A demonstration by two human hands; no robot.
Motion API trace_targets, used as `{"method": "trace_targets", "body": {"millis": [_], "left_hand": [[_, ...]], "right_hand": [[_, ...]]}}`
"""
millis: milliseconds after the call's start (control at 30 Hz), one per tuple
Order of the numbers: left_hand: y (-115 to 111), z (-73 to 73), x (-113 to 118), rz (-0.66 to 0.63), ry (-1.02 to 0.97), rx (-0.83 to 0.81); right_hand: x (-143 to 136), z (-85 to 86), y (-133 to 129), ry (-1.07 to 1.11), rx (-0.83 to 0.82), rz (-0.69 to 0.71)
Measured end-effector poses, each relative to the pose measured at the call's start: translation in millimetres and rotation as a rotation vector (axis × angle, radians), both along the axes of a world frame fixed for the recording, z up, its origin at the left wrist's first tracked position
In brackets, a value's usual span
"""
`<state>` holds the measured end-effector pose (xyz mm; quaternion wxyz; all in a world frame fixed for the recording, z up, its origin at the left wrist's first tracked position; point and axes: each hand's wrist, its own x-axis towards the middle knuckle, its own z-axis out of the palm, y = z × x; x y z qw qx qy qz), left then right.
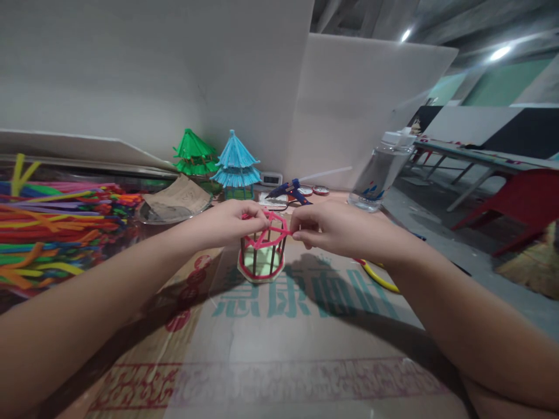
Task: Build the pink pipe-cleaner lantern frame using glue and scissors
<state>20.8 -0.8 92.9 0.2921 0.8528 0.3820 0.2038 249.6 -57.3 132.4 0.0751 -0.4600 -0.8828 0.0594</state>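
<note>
Fingers of the left hand (229,223) pinch the pink top ring (271,241) of a small frame (255,259) standing upright on the surface (271,331); the right hand's (334,227) meet its right corner, grip unclear. Pale many-sided base, dark posts and ring look joined; no roof covers it, unlike the green model (194,152) and blue model (236,157) behind.

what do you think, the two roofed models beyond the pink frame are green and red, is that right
Red is wrong: the head view shows a green roofed model and a light blue roofed model beyond the pink frame.
</note>
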Motion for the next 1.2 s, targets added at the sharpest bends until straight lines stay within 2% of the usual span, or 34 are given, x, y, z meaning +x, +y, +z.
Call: {"method": "trace_targets", "body": {"millis": [267,333,467,567,700,800,867,967,1033,1200], "left_hand": [[1.9,-0.3,-1.3,0.015,0.031,0.0],[2.0,1.4,-3.7,0.022,0.042,0.1],[-1.7,7.9,-9.2,0.042,0.121,0.477],[-5.4,15.6,-13.5,0.108,0.136,0.577],[-3.3,26.5,-25.2,0.338,-0.1,0.506],[4.5,32.3,-36.8,0.428,-0.259,0.448],[9.2,34.1,-41.7,0.413,-0.318,0.394],[9.9,34.4,-41.3,0.304,-0.406,0.295],[5.3,34.2,-37.3,0.244,-0.416,0.241],[-12.4,35.3,-28.2,0.209,-0.384,0.172]], "right_hand": [[-0.5,-0.5,-1.4,0.025,-0.007,-0.002],[-0.7,-0.7,-1.3,0.029,-0.012,-0.012],[-0.9,-1.4,-0.8,0.022,-0.018,-0.027],[-1.5,-1.9,-1.0,0.028,-0.03,-0.037],[-2.0,-1.1,-1.9,0.03,-0.035,-0.044],[-0.8,0.3,-2.1,0.008,0.007,-0.051],[1.0,1.4,-1.9,0.008,0.04,-0.062],[4.7,2.7,-1.0,0.044,0.069,-0.09],[6.9,3.4,-0.1,0.059,0.073,-0.112],[9.5,5.4,0.9,0.053,0.114,-0.139]]}}
